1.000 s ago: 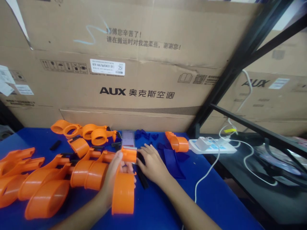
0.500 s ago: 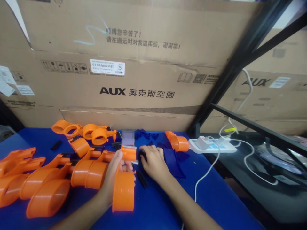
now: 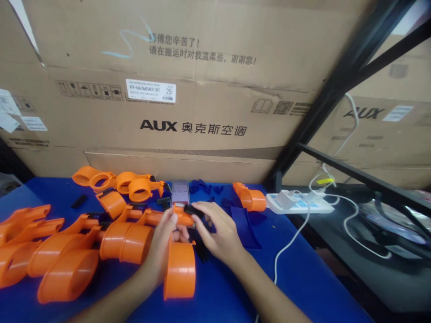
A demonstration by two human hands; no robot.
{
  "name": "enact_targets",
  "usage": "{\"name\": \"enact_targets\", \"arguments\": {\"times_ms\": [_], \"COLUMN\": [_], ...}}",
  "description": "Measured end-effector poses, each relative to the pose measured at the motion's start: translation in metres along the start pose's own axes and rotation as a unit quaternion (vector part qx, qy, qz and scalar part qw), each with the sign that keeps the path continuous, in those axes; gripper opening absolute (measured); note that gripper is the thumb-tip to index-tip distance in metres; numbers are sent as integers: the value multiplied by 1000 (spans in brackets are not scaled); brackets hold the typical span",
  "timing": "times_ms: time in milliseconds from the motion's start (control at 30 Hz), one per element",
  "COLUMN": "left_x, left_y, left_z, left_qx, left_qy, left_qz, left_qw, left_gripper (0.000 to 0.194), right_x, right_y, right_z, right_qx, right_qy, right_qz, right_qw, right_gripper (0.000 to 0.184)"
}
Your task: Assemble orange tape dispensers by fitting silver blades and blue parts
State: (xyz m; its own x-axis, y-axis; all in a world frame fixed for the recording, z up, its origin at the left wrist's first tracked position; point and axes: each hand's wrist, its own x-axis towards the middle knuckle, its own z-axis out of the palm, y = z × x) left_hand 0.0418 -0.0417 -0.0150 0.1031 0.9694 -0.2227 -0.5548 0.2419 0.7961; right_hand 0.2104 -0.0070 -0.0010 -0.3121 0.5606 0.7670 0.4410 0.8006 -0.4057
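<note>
My left hand is closed around an orange plastic tape dispenser, its wide ring hanging below the fingers. Between the thumb and fingers of my right hand is a short black plastic piece. Its left end meets the upper part of the dispenser; whether it is seated there I cannot tell. Under my hands another black piece lies on the blue tabletop. Left of my hand, more orange tape dispensers lie in a row, some with black parts on them.
Behind the table stands a large cardboard box. A phone and small dark blue parts lie toward the back. On the right are another dispenser, a white power strip with cables, and a black metal frame.
My right hand has lifted the black piece from the table and brought it left, against the dispenser's upper part. The dispenser in my left hand has shifted slightly right.
</note>
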Motion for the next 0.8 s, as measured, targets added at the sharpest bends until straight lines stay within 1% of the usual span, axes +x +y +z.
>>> {"name": "enact_targets", "arguments": {"times_ms": [100,200,433,600,700,800], "left_x": [-1,0,1,1,-1,-4], "left_y": [-1,-5,-8,-7,-3,2], "left_z": [4,3,0,0,4,7], "left_qx": [30,48,66,57,58,45], "left_qy": [14,1,-12,-23,-16,3], "left_qz": [47,87,101,80,73,26], "left_qw": [998,995,993,995,996,999], "left_gripper": [52,49,45,46,49,56], "right_x": [1,1,1,2,2,2], "right_y": [-1,-2,-4,-5,-7,-9], "right_z": [1,1,2,3,1,-1], "right_qx": [22,35,53,64,77,87], "right_qy": [-7,5,18,25,16,11], "right_qz": [-24,-24,-17,-17,-16,-5], "right_qw": [999,999,998,997,997,996], "right_gripper": [30,29,28,28,30,33]}}
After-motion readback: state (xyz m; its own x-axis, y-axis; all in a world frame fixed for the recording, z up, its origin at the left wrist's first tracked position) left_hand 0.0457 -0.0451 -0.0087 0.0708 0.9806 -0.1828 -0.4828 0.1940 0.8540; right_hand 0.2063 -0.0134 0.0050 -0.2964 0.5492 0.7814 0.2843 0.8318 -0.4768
